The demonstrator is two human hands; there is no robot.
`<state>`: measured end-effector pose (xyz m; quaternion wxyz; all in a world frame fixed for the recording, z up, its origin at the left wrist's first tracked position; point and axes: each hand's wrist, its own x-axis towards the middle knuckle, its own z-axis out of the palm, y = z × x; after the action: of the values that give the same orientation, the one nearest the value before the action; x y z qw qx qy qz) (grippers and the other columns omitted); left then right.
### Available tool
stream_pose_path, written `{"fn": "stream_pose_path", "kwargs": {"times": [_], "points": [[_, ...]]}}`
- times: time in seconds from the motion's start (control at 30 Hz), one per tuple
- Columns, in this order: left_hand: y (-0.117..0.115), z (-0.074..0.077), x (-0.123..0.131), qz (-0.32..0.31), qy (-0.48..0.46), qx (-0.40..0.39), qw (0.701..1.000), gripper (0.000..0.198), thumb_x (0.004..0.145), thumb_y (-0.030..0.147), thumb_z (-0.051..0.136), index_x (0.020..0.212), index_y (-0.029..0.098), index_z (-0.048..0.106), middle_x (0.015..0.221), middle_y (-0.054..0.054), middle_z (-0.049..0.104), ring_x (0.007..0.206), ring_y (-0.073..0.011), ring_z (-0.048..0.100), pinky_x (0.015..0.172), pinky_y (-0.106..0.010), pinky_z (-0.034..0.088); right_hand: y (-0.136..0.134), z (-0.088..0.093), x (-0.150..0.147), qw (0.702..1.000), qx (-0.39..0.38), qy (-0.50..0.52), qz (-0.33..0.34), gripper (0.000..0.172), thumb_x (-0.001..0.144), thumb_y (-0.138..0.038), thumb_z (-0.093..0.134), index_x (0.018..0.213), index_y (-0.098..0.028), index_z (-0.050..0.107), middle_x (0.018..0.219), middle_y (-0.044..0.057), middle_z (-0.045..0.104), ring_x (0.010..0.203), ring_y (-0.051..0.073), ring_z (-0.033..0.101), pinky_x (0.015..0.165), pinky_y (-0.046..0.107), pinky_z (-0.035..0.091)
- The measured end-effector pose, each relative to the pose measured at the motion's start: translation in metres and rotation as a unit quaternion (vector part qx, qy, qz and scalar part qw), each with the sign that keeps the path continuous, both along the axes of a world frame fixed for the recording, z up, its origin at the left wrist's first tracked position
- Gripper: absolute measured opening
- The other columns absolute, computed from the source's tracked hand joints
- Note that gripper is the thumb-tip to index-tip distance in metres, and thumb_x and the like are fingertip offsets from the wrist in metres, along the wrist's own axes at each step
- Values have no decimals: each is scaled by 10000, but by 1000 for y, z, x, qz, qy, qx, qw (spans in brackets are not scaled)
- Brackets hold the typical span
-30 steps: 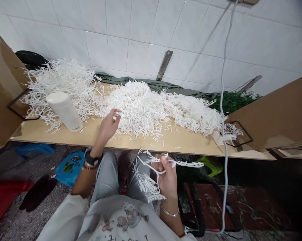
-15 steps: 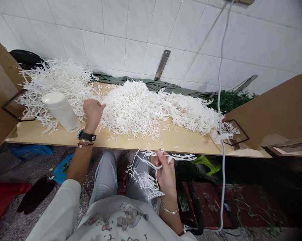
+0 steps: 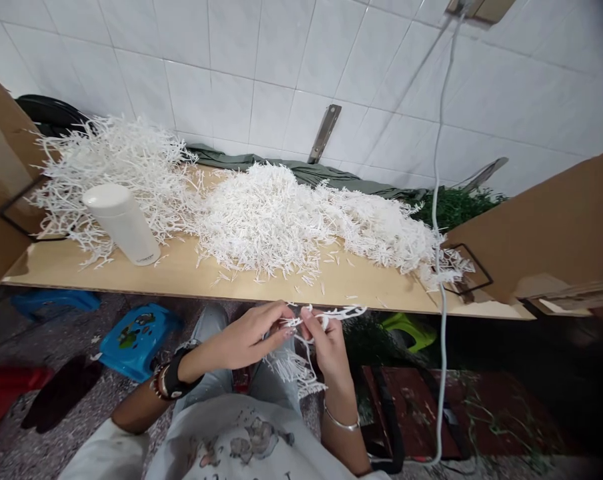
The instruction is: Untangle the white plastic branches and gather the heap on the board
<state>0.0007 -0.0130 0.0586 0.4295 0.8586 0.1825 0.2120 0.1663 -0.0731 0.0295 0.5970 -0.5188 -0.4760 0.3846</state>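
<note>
My right hand (image 3: pixel 329 347) grips a white plastic branching frame (image 3: pixel 341 312) below the table's front edge, over my lap; more of its twigs hang beneath the hand. My left hand (image 3: pixel 254 333) has come beside it, and its fingertips pinch the same white frame at the left end. On the wooden table (image 3: pixel 181 273) above lie a large heap of small white plastic pieces (image 3: pixel 276 213) and a pile of white branching frames (image 3: pixel 116 157) at the left.
A white cylindrical bottle (image 3: pixel 124 223) stands on the table's left part. Brown cardboard panels (image 3: pixel 546 227) flank both ends. A white cable (image 3: pixel 439 220) hangs at the right. A blue stool (image 3: pixel 134 330), green stool and green foliage (image 3: pixel 456 203) are around.
My left hand left the heap on the table and dropped to my lap, where it now pinches the frame held by my right hand. The right hand shifted slightly.
</note>
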Motion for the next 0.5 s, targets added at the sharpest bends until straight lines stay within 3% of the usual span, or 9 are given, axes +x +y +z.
{"fn": "stream_pose_path", "kwargs": {"times": [0.1,0.17,0.2,0.27,0.33,0.4,0.43,0.5], "points": [[6,-1,1,-4,-7,-2,1000,300,972,359,337,838,192,548,793,-22,564,745,-153,527,713,-263,382,0,0,-1,999,-2,-39,-4,390,894,-444,532,622,-165,529,545,-34,444,485,90,380,521,238,326],[9,-6,1,9,-12,-43,999,360,968,374,349,750,181,562,663,3,537,626,-128,503,636,-242,368,-1,-1,-4,995,35,-85,-47,203,889,-345,564,1019,-189,578,850,22,597,648,123,518,627,252,412],[9,-9,0,19,-15,-73,997,383,963,388,358,719,177,564,611,15,517,575,-117,488,597,-233,359,-2,-2,-5,989,63,-117,-64,326,885,-290,570,1195,-220,500,1037,57,595,786,149,561,721,277,439],[9,-16,-1,36,-26,-131,990,409,955,418,370,688,171,556,551,30,489,510,-101,465,541,-218,344,-4,-1,-7,974,119,-191,-38,451,883,-215,550,1312,-250,414,1219,94,542,1008,196,548,874,335,425],[8,-20,-4,45,-39,-157,986,431,948,437,377,645,168,523,522,34,479,479,-91,450,508,-209,328,-7,0,-7,958,140,-250,27,303,886,-210,532,1188,-223,522,1106,97,594,1004,217,551,861,345,424],[8,-19,-7,63,-38,-146,987,450,942,436,392,598,165,494,492,39,452,459,-82,415,490,-208,300,-8,3,-5,945,123,-295,70,104,892,-235,530,964,-199,596,889,70,611,846,203,560,747,314,424],[9,-17,-9,72,-35,-140,987,461,939,435,402,575,164,482,477,42,430,450,-77,391,483,-210,284,-9,3,-4,941,109,-310,79,102,900,-247,519,857,-193,594,796,51,590,763,186,542,692,298,406],[10,-11,-14,60,-32,-178,982,478,923,445,433,539,161,462,464,47,388,436,-67,338,464,-215,246,-10,3,-3,941,90,-311,102,260,923,-270,476,687,-187,546,644,14,523,624,148,476,612,274,356]]}}
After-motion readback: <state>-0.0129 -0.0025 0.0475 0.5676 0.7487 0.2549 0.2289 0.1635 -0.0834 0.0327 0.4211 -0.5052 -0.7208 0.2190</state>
